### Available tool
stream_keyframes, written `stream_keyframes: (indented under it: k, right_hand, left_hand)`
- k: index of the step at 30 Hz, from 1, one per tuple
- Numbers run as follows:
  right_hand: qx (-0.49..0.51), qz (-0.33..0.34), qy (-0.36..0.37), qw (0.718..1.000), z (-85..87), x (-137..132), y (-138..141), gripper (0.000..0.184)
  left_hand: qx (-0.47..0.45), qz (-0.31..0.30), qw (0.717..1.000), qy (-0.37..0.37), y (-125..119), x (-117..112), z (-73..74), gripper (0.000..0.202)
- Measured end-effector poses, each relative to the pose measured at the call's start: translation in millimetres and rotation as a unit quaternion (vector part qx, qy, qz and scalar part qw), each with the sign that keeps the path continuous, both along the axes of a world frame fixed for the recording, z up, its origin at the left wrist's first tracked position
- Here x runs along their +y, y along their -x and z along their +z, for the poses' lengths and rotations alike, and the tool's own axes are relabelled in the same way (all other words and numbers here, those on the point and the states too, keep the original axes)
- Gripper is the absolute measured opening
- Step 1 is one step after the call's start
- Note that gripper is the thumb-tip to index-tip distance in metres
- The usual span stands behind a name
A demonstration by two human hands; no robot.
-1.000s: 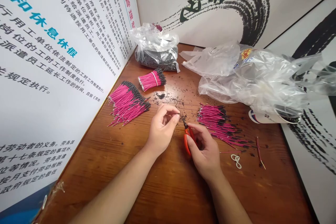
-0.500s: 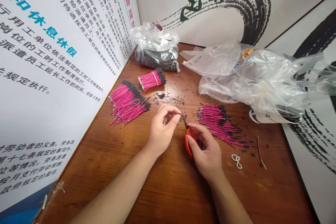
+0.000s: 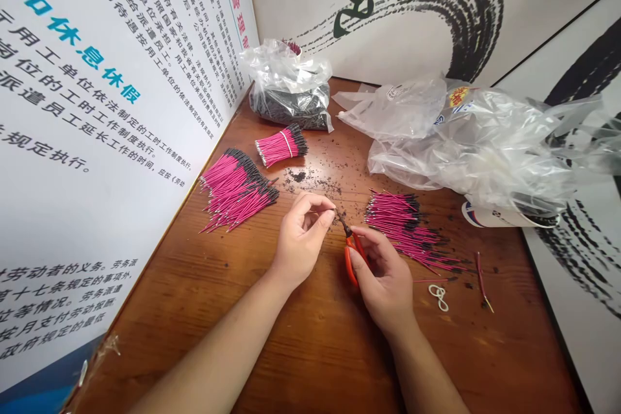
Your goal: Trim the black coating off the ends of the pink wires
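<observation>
In the middle of the table, the thumb and forefinger of my left hand [image 3: 303,229] are pinched together. A tiny dark piece shows at their tips, too small to name. My right hand [image 3: 385,275] is wrapped round a pair of small scissors [image 3: 350,259] with orange handles and slim dark blades. The blade tips point up and left, close to my left fingertips. Just beyond my right hand lies a loose spread of pink wires [image 3: 402,223] with black ends. A larger pile of pink wires [image 3: 237,191] with black ends sits to the left of my left hand.
A banded wire bundle [image 3: 281,144] lies behind the left pile. Black bits [image 3: 298,176] are scattered mid-table. A clear bag of black pieces [image 3: 291,103] stands at the back. Crumpled plastic bags [image 3: 475,142] cover a white cup [image 3: 490,214]. White rubber bands [image 3: 438,297] lie at right.
My right hand and the scissors have shifted very slightly right and down, away from my left fingertips. My left hand stays almost still, its pinch kept.
</observation>
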State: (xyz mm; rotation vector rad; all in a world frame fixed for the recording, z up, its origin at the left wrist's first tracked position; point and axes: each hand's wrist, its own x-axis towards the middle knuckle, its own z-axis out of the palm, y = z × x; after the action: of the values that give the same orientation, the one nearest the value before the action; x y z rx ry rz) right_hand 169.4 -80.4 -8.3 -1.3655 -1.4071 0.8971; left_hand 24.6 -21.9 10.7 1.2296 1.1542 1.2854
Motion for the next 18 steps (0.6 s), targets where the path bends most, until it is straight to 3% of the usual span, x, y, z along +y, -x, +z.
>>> stream_keyframes:
  k: [18]
  right_hand:
    - [-0.002, 0.014, -0.001, 1.0, 1.6, 0.3, -0.1, 0.026]
  left_hand:
    - [-0.007, -0.001, 1.0, -0.001, 0.2, -0.4, -1.2, 0.003]
